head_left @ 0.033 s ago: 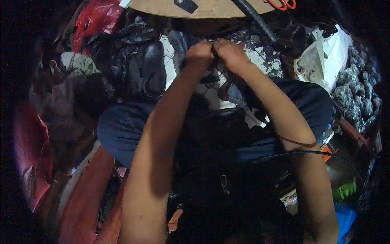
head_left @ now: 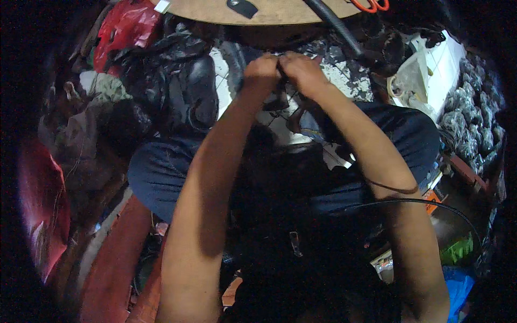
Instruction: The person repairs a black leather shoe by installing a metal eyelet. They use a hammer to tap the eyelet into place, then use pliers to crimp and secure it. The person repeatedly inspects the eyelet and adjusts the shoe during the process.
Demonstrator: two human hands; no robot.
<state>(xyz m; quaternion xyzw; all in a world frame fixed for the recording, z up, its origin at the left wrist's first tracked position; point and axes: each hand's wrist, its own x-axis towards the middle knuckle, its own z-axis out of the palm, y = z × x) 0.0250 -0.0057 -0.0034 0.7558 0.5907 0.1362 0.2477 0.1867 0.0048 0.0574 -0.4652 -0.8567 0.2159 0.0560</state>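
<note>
Left hand and right hand are curled together, can't tell what either grip's got. Some dark piece sits just near-side, roughly between them, long axis unclear tbh.

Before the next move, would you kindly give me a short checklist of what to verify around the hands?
1. Left hand and right hand side by side, curled closed: ok.
2. Grip contents identifiable: cannot tell; too dark and covered.
3. Black cable clear of the right forearm: not ok; it crosses it in this view.
4. Black textured tube apart from the right hand: ok.
5. Orange looped handles apart from both hands: ok.
</note>
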